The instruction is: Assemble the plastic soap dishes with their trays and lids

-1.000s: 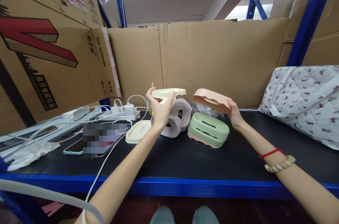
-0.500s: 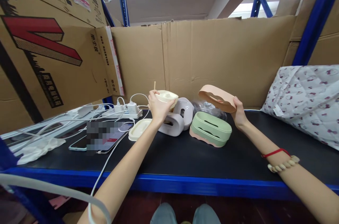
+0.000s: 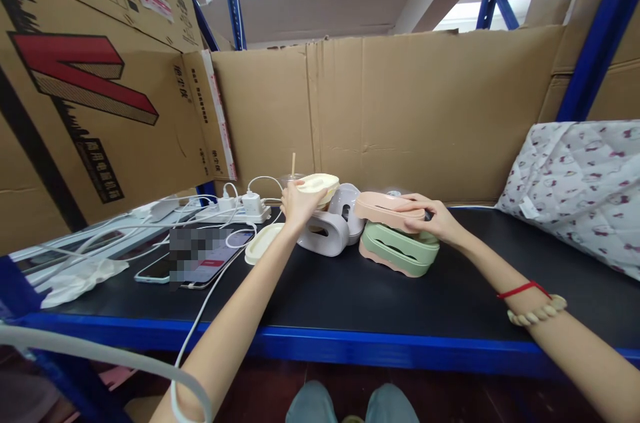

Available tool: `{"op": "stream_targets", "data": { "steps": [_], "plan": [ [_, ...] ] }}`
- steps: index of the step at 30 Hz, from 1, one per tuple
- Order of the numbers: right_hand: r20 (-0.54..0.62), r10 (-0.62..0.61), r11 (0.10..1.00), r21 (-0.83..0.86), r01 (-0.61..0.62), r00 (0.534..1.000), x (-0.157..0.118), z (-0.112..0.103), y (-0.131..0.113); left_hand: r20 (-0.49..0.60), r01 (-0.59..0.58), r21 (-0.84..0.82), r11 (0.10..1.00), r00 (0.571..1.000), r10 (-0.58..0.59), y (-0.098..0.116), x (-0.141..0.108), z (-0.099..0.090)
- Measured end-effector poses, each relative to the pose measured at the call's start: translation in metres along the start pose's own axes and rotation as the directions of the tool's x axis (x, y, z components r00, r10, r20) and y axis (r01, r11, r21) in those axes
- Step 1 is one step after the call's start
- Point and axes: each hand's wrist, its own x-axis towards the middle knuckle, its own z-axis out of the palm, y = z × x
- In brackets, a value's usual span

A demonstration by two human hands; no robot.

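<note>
My right hand grips the right end of a peach oval plastic piece with a wavy lower edge. That piece is at the top of a green oval plastic stack, which has a peach layer at its bottom. Farther left, my left hand has its fingers closed on a cream oval plastic piece. Below it lies a grey oval ring on its side, with a second grey piece leaning behind. A flat cream oval piece rests partly behind my left forearm.
Phones, a white power strip and loose cables occupy the left side. A large cardboard box stands there too. A quilted white bag sits at right. The blue shelf edge runs along the front.
My right hand has moved left and down, bringing the peach piece from a tilted position in the air onto the green stack. My left hand stays nearly in place with the cream piece.
</note>
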Motion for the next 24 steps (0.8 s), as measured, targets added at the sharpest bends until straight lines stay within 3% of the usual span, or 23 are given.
{"op": "stream_targets", "data": {
  "steps": [10,24],
  "plan": [
    [0.045,-0.008,1.000,0.002,0.008,0.999,-0.001,0.000,-0.004,0.093,-0.008,-0.019,1.000,0.996,0.010,-0.009,0.007,0.003],
    [0.030,-0.072,0.997,-0.013,0.072,0.997,0.000,-0.002,-0.002,-0.003,-0.140,-0.110,0.984,0.990,0.140,-0.015,0.009,0.006]
  ]
}}
